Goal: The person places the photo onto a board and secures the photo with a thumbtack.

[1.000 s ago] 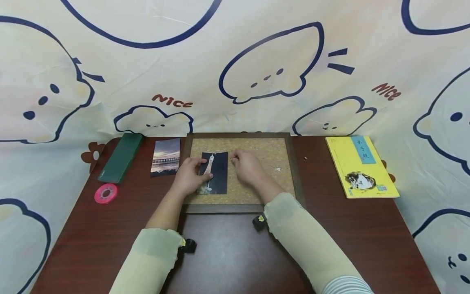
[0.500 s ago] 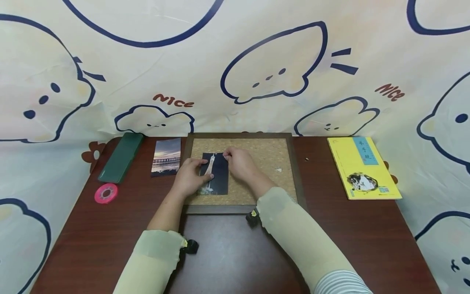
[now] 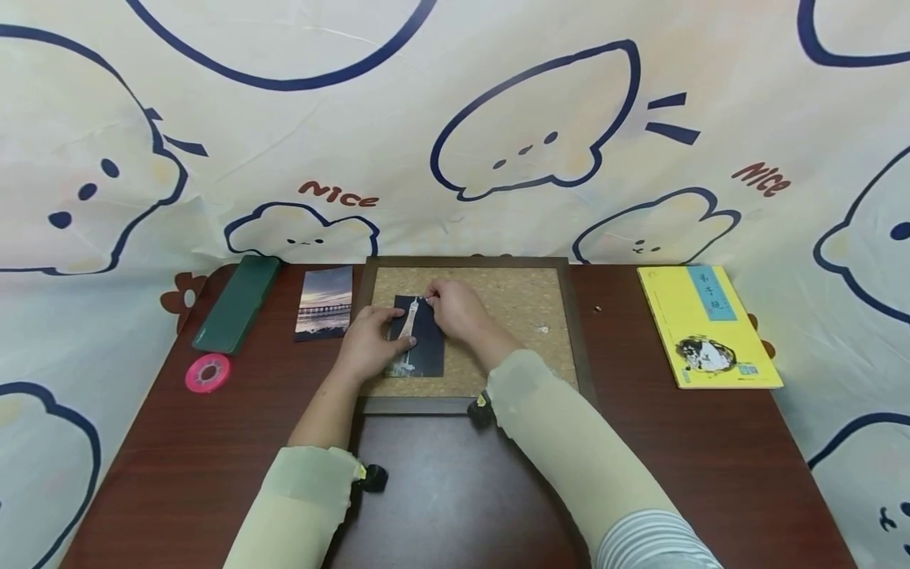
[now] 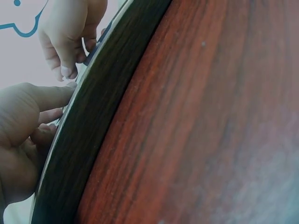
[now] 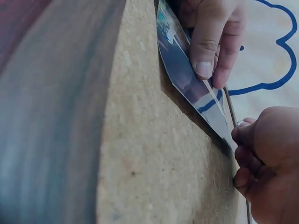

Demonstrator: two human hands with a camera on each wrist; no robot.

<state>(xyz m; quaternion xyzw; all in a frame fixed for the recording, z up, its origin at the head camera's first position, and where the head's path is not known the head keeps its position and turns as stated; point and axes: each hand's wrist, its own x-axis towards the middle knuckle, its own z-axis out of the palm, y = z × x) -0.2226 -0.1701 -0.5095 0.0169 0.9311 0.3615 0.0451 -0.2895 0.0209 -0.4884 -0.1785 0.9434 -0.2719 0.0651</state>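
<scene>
A dark photo [image 3: 430,352] of a lit white tower lies on the left part of the framed cork board [image 3: 526,296]. My left hand [image 3: 370,340] rests on its left side, with thumb and fingers spread and pressing its surface. At the photo's top edge, my right hand [image 3: 457,310] pinches a small whitish push pin [image 5: 241,123] between thumb and forefinger, the other fingers curled. In the right wrist view the photo's near edge stands off the cork. Both hands also show in the left wrist view, beyond the board's dark frame [image 4: 93,102].
Left of the board lie a pier photo [image 3: 323,304], a green box [image 3: 238,304] and a pink tape roll [image 3: 208,372]. On the right are a yellow book [image 3: 711,328] and a tiny object [image 3: 598,308]. Small clear bits [image 3: 543,328] sit on the cork.
My right hand has moved left from the bare cork to the photo's top edge, with the push pin in its fingers. My left hand has stayed on the photo.
</scene>
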